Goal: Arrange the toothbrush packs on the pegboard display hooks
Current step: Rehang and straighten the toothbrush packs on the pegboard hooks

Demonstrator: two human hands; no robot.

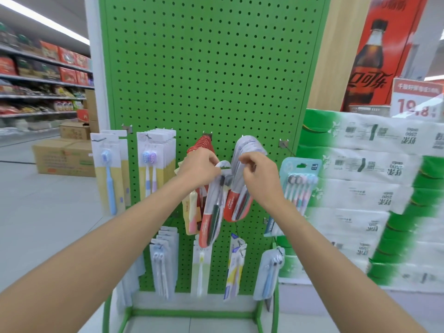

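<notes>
Head cam, only view.

L hand [199, 168]: thumb + fingers pinch the rounded top of a long grey-and-red blister toothbrush pack [211, 219]. Pack hangs from that grip, tilted a bit, lower end toward the bottom row. It's in front of the green perforated metal pegboard [211, 68], mid row, between two loaded hooks. Can't tell if its hang hole is on a hook.

R hand [259, 174]: fingers curled tight, tips just beside the held pack's top and against the bunch of matching grey-and-red packs [249, 145] on the hook to the right. What it pinches, pack or hook, can't tell.

Behind L hand: bunch of red-topped packs [204, 143] on own hook.

Same row, far left: yellow-and-white cards w/ single blue brush [108, 169], then cards w/ two pastel brushes [156, 162]. Right of R hand: teal multi-brush pack [300, 179]. Bottom row: several pale packs [163, 260], hanging.

Surroundings: stacked green-and-white wrapped tissue rolls [360, 188] at right, red cola poster [377, 56] above. Brown cardboard boxes [62, 155] on floor at left, stocked shelves [36, 75] beyond.
</notes>
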